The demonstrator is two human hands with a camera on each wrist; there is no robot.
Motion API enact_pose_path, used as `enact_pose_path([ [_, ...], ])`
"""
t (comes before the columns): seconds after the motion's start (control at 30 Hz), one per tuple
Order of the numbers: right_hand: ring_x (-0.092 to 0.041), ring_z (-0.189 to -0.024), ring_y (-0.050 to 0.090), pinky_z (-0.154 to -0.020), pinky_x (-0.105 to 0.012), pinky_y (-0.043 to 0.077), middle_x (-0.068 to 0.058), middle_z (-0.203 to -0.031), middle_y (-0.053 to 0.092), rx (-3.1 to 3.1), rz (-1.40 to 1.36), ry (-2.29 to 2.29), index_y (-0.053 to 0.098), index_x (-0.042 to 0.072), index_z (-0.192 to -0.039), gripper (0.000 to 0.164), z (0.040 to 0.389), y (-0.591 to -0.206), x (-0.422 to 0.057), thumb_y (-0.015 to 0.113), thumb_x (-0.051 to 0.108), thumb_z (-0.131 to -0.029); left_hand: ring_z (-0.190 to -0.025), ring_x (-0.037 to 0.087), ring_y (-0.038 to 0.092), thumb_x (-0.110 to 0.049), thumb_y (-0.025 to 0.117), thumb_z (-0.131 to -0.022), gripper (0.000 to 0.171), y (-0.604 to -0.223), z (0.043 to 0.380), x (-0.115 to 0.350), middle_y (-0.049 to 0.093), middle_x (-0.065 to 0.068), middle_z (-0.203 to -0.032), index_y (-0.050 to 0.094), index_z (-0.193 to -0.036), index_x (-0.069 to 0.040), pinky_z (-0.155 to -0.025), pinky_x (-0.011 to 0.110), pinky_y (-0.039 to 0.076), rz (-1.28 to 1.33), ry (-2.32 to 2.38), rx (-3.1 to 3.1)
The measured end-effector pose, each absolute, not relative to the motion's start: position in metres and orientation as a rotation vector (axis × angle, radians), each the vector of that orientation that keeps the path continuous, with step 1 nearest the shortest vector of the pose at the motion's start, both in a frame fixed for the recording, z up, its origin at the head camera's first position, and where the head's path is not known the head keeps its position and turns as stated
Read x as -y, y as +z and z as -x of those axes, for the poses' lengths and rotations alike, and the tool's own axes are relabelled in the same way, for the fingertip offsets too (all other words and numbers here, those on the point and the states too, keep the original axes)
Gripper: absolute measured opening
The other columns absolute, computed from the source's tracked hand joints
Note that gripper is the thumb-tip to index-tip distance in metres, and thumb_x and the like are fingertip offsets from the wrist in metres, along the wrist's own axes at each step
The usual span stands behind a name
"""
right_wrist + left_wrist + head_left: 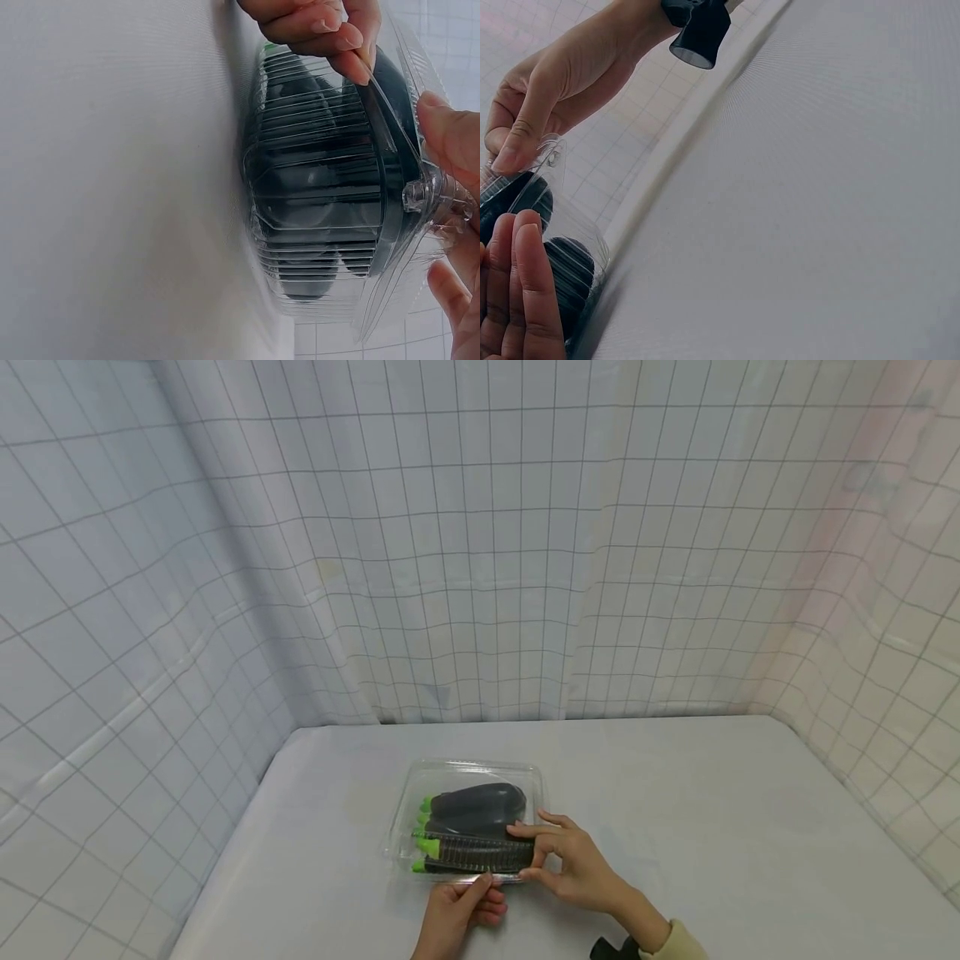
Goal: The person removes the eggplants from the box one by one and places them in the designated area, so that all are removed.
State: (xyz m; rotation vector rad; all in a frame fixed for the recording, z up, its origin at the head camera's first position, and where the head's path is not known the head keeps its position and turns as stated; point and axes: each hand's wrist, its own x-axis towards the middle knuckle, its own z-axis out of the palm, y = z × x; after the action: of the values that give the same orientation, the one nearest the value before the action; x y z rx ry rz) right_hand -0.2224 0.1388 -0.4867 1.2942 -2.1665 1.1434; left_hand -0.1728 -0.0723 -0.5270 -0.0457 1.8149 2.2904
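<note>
A clear plastic clamshell box lies on the white table, holding several dark eggplants with green stem ends pointing left. My left hand pinches the middle of its front rim between thumb and index finger. At the front right corner, my right hand grips the rim, thumb low and fingertips over the lid. The right wrist view shows a round snap at that corner between thumb and fingers, and the box's ribbed side wall. Straight fingers of my left hand show in the left wrist view.
The white tabletop spreads around the box. White grid-patterned curtains stand behind the table and on both sides. A black strap piece is on my right wrist, beside a pale yellow sleeve.
</note>
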Motion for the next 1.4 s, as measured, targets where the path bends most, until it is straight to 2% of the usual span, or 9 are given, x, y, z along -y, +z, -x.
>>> enact_pose_path([
  [0.63,-0.018,-0.112,0.058,-0.103,-0.045,0.032,-0.004,-0.119,0.063,2.176,-1.272,1.175,0.050,0.022,-0.071,0.029,0.225,-0.487,-0.139,0.077,0.020,-0.080,-0.065,0.015,0.067,-0.016,0.056,-0.097,0.035,-0.520,0.170,0.072,0.068,0.013,-0.079,0.062,-0.102,0.018,-0.062,0.029,0.056,0.012,2.308,-1.801],
  [0.83,-0.024,-0.110,0.059,-0.103,-0.044,0.033,-0.011,-0.117,0.064,2.161,-1.230,1.331,0.052,0.017,-0.073,0.027,0.217,-0.475,-0.137,0.077,0.010,-0.078,-0.065,0.016,0.067,-0.018,0.057,-0.096,0.037,-0.521,0.169,0.072,0.068,0.014,-0.078,0.064,-0.095,0.018,-0.061,0.030,0.056,-0.002,2.258,-1.870],
  [1.0,-0.028,-0.107,0.060,-0.101,-0.048,0.034,-0.016,-0.113,0.065,2.153,-1.234,1.360,0.053,0.013,-0.071,0.028,0.211,-0.465,-0.134,0.078,0.002,-0.074,-0.066,0.018,0.068,-0.023,0.060,-0.094,0.038,-0.521,0.168,0.071,0.068,0.013,-0.077,0.066,-0.093,0.015,-0.061,0.030,0.056,0.013,2.229,-1.904],
  [1.27,-0.022,-0.110,0.059,-0.105,-0.043,0.030,-0.009,-0.116,0.065,2.161,-1.237,1.339,0.053,0.019,-0.071,0.026,0.219,-0.480,-0.135,0.077,0.016,-0.080,-0.066,0.017,0.068,-0.024,0.060,-0.095,0.041,-0.522,0.170,0.072,0.068,0.014,-0.078,0.065,-0.093,0.016,-0.062,0.030,0.056,0.005,2.238,-1.878],
  [1.4,-0.023,-0.110,0.059,-0.105,-0.043,0.030,-0.008,-0.116,0.065,2.137,-1.265,1.325,0.053,0.019,-0.072,0.025,0.221,-0.484,-0.136,0.077,0.018,-0.080,-0.067,0.018,0.068,-0.024,0.059,-0.096,0.041,-0.523,0.169,0.073,0.068,0.014,-0.079,0.065,-0.094,0.016,-0.062,0.031,0.056,0.020,2.242,-1.844],
])
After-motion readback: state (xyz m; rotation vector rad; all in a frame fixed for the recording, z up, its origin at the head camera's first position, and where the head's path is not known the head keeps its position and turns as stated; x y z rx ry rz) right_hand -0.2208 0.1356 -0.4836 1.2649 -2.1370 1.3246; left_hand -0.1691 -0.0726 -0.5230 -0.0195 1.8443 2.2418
